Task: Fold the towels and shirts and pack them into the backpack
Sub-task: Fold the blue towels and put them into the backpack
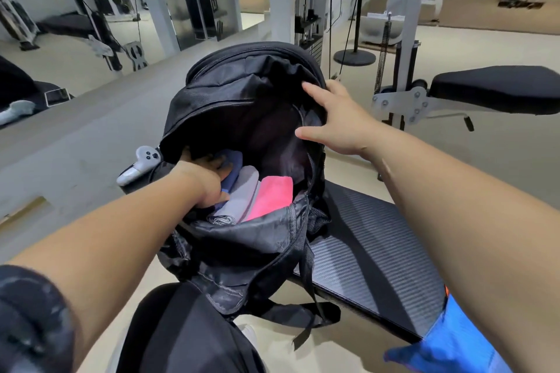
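backpack flap is pressed back by right hand, fingers spread | blue folded cloth is gripped inside by left hand

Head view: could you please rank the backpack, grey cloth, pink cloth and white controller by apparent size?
1. Backpack, by far largest.
2. Grey cloth and pink cloth: alike, both half buried, so unranked.
3. White controller looks smallest, though farther off and partly hidden.

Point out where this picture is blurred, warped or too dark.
Head view: wide-angle warp bends the gym posts; bottom corners smear the dark sleeve and blue cloth; backpack interior is shadowed, dimming the fingers of the left hand; pink towel is sharp.
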`<state>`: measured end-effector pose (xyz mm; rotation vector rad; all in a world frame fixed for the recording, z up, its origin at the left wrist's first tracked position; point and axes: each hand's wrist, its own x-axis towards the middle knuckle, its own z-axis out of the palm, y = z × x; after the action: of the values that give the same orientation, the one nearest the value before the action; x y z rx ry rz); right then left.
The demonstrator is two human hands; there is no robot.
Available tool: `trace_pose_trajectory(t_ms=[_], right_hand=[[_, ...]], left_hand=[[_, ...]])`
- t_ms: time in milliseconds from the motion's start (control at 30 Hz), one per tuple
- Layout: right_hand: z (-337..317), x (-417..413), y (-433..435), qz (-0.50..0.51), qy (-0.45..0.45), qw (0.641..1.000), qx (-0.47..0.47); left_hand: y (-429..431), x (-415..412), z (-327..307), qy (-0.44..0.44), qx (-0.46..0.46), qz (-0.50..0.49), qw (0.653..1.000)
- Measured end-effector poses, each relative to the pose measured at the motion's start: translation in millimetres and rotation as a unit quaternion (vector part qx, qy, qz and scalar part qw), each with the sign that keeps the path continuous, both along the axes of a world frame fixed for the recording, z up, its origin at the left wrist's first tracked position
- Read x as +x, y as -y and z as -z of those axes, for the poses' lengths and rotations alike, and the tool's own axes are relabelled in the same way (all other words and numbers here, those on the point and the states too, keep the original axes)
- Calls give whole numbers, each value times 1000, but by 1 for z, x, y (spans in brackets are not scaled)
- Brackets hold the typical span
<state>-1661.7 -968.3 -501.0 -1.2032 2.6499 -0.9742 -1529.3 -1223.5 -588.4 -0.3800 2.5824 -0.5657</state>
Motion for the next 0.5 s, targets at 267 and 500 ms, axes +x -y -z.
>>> trace_pose_trajectory(t_ms=[267, 500], right_hand=[[39, 35, -26, -25, -24, 999, -30], [106, 59, -58, 22, 33, 997, -66]], left_hand=[[-122, 57, -29, -270, 313, 214, 885], [-163, 64, 6, -254, 139, 259, 921]])
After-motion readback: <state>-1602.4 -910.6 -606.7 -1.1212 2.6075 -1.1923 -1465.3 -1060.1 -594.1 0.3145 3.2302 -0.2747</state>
